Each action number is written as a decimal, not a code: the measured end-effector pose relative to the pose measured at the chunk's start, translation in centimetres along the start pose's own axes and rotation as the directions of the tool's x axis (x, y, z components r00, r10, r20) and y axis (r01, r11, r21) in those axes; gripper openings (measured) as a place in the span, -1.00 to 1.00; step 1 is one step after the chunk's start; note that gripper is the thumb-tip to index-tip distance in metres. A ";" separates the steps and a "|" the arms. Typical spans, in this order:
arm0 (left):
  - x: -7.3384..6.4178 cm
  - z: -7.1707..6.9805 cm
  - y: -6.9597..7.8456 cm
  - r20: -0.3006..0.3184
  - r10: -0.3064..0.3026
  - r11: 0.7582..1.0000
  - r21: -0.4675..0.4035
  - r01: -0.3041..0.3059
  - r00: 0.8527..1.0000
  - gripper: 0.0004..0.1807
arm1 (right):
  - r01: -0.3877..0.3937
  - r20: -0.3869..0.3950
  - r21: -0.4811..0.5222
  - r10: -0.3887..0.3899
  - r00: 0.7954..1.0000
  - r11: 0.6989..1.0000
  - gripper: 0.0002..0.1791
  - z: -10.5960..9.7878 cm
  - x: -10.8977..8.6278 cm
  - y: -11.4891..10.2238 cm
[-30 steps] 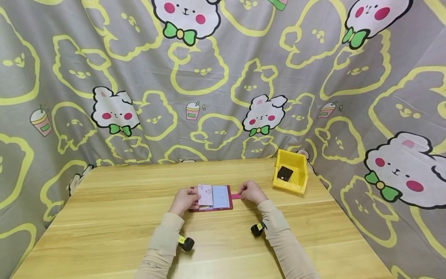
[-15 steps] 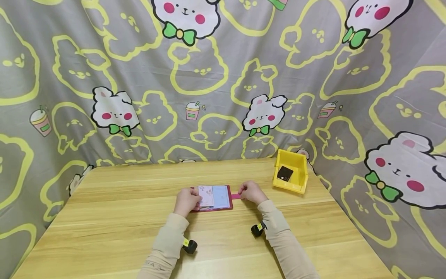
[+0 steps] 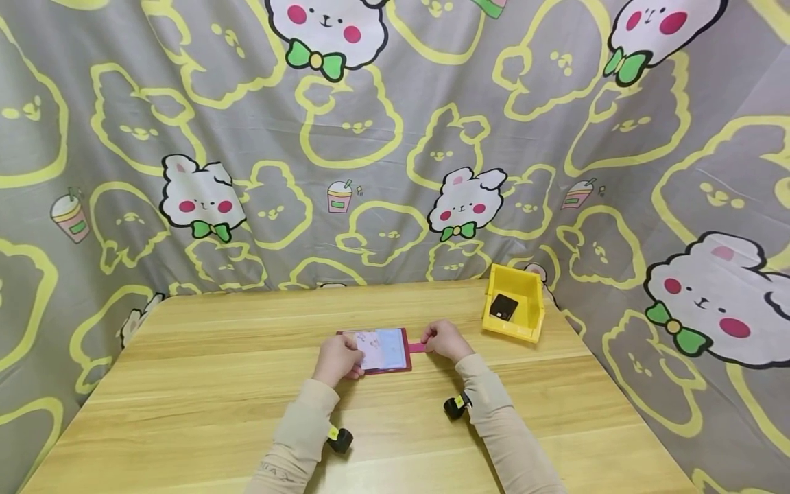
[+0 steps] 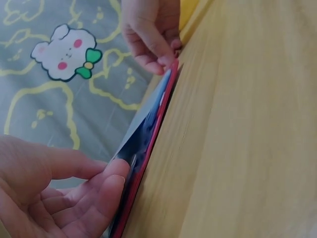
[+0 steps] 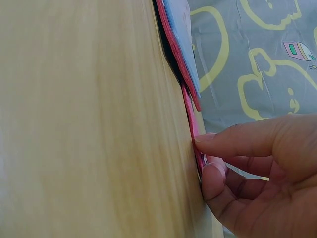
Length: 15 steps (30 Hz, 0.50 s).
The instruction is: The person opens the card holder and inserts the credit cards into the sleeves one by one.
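An open red card holder (image 3: pixel 407 358) with clear bluish sleeves lies on the wooden table. My left hand (image 3: pixel 336 359) is at its left side, thumb and fingers pinching the edge of a pale pink printed card (image 3: pixel 372 348). The card overlaps the bluish sleeve on the right in the head view. In the left wrist view, a gap shows under the pale sheet near my left fingertips (image 4: pixel 115 171). To the right, my right hand (image 3: pixel 447 340) pinches the holder's pink strap (image 3: pixel 417 348); a metal snap shows between its fingers in the right wrist view.
A yellow bin (image 3: pixel 529 312) with a black card (image 3: pixel 503 307) inside stands at the back right of the wooden table (image 3: pixel 247 412). A grey cartoon-print curtain (image 3: pixel 382 137) hangs behind and around the table. Each wrist carries a small black camera.
My left hand has moved slightly right with the printed card, which now covers more of the holder's middle and part of the bluish sleeve. My right hand stays on the strap.
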<state>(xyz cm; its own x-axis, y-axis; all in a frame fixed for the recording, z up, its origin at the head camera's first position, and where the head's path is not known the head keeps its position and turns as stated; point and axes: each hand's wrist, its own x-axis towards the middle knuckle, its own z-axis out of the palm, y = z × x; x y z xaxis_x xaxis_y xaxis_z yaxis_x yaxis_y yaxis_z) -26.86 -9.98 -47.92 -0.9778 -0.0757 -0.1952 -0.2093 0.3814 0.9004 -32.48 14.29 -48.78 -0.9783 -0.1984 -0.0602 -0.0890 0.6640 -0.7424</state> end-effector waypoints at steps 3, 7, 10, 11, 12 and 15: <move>-0.1 0.4 -0.1 -0.005 0.018 1.000 0.007 -0.018 1.000 -0.91 | -0.001 0.005 0.005 0.001 1.000 1.000 -0.87 0.1 0.0 0.0; -0.2 1.1 -0.2 -0.043 0.082 0.994 0.071 -0.079 0.996 -0.89 | -0.004 0.008 0.011 0.004 1.000 1.000 -0.86 0.1 0.0 0.0; -0.3 1.6 -0.1 -0.092 0.150 0.971 0.199 -0.130 0.984 -0.90 | -0.005 0.007 0.007 0.005 1.000 1.000 -0.86 0.0 0.0 0.0; -0.3 1.8 -0.1 -0.112 0.180 0.957 0.251 -0.147 0.977 -0.90 | -0.005 0.005 0.005 0.004 1.000 1.000 -0.86 0.0 0.0 0.1; -0.3 2.0 -0.1 -0.130 0.203 0.942 0.296 -0.157 0.971 -0.89 | -0.005 0.003 0.004 0.005 1.000 1.000 -0.85 0.1 0.1 0.1; -0.6 2.5 0.0 -0.177 0.244 0.908 0.388 -0.161 0.953 -0.87 | -0.006 -0.001 0.006 0.006 1.000 1.000 -0.85 0.1 0.1 0.1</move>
<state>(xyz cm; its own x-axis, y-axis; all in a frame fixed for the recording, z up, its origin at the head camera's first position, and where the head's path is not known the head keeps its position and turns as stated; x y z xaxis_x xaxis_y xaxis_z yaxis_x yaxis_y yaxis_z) -26.31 -7.66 -48.73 -0.9845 -0.1423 0.1030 -0.0304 0.7154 0.6980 -32.59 14.28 -48.92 -0.9789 -0.1942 -0.0641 -0.0822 0.6605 -0.7463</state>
